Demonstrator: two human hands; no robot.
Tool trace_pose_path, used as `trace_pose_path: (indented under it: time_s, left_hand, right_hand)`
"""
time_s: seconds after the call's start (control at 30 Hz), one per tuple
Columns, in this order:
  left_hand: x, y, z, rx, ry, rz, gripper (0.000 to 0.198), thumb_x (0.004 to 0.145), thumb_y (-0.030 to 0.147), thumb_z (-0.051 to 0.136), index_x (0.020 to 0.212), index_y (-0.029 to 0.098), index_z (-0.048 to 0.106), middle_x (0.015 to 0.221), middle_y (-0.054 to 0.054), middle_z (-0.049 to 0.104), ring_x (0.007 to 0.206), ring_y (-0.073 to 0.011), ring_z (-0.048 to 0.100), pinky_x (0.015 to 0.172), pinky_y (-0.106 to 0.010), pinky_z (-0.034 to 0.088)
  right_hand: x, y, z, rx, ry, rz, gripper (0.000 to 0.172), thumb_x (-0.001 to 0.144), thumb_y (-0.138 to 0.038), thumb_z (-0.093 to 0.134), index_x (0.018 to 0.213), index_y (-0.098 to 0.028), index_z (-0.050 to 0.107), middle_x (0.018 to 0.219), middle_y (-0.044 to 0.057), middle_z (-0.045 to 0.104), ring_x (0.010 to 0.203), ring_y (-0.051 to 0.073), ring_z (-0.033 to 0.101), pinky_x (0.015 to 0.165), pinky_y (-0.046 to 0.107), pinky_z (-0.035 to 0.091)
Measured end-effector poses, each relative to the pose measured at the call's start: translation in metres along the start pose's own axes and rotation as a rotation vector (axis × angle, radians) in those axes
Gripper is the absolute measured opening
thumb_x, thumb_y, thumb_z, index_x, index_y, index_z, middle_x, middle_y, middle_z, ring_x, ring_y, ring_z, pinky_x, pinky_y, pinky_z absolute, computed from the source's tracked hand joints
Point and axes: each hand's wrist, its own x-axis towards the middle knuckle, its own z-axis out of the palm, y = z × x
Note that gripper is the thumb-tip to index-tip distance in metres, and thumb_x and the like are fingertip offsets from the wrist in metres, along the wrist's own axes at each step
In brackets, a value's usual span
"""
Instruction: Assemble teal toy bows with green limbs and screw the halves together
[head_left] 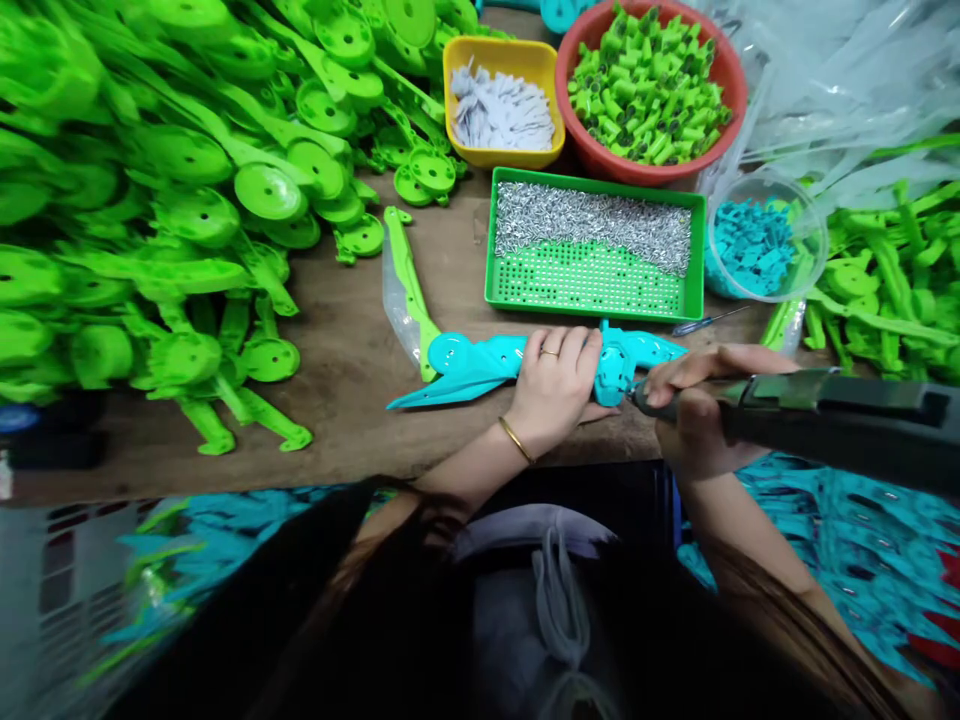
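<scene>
A long turquoise plastic part (480, 360) lies on the wooden table near its front edge. My left hand (556, 385) is wrapped over its middle, with a ring and a gold bangle showing. My right hand (701, 405) is closed around the front of a black power screwdriver (840, 410), whose tip meets the round turquoise joint (615, 375) just right of my left hand. Behind the joint stands a green perforated tray (596, 285) of small silver screws. A small screwdriver (697, 325) lies by the tray's front right corner.
Green plastic parts (187, 210) are heaped at the left, more (892, 280) at the right. Behind the tray are a yellow bin (506, 157) of white pieces and a red bowl (649, 172) of green pieces. A clear tub (821, 250) holds turquoise bits.
</scene>
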Motion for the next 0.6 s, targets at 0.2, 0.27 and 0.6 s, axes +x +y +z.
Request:
trace_pose_path:
  time_s: [0.2,0.27,0.6]
  left_hand:
    - [-0.001,0.001,-0.003,-0.009,0.007,0.003,0.084,0.069,0.061,0.071,0.129,0.006,0.049,0.123,-0.018,0.058,0.111,-0.0315,0.051,0.1,-0.045,0.036]
    - [-0.002,0.0,-0.003,-0.011,0.012,0.009,0.086,0.067,0.06,0.072,0.129,0.006,0.049,0.123,-0.019,0.057,0.112,-0.0319,0.05,0.1,-0.045,0.036]
    - [0.0,-0.001,-0.005,0.005,0.008,0.03,0.081,0.074,0.062,0.065,0.129,0.004,0.05,0.123,-0.019,0.059,0.11,-0.032,0.053,0.098,-0.046,0.038]
  right_hand:
    - [0.048,-0.004,0.023,0.052,0.216,-0.133,0.025,0.08,-0.033,0.065,0.104,-0.032,0.06,0.082,-0.006,0.063,0.043,0.005,0.05,0.039,0.022,0.045]
    - [0.068,0.007,0.035,0.024,0.372,-0.205,0.022,0.08,-0.033,0.065,0.101,-0.031,0.058,0.083,-0.006,0.061,0.042,0.004,0.049,0.041,0.021,0.045]
    - [0.081,0.054,0.054,-0.004,0.379,-0.185,0.025,0.079,-0.035,0.068,0.101,-0.028,0.058,0.078,-0.005,0.061,0.043,0.007,0.053,0.04,0.025,0.046]
